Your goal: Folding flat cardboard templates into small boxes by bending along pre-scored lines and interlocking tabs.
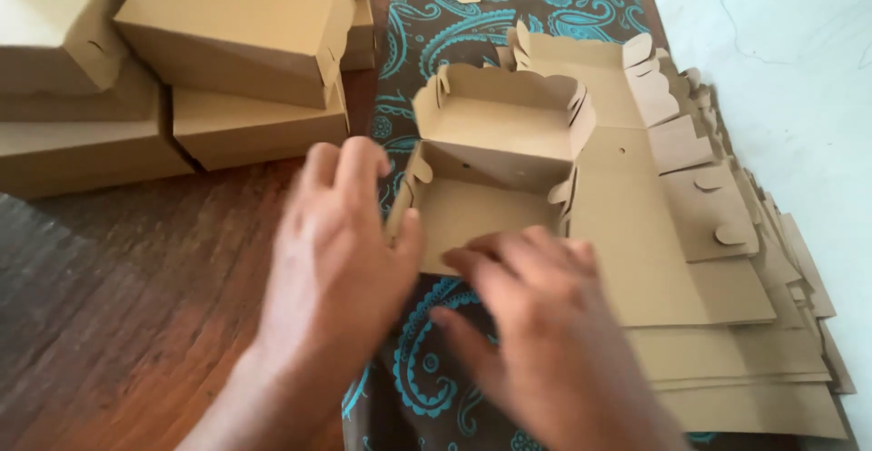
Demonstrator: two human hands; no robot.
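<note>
A half-folded brown cardboard box (495, 156) lies open on the patterned cloth, its lid part raised at the back. My left hand (338, 251) presses against the box's left wall with the thumb on its edge. My right hand (536, 324) rests with spread fingers on the near edge of the box's bottom panel. Both hands are blurred by motion.
Several finished closed cardboard boxes (238, 29) are stacked at the upper left on the wooden table (118, 297). A fanned pile of flat box blanks (718, 324) lies to the right on a teal paisley cloth (454, 15). A white floor (790, 42) shows at the far right.
</note>
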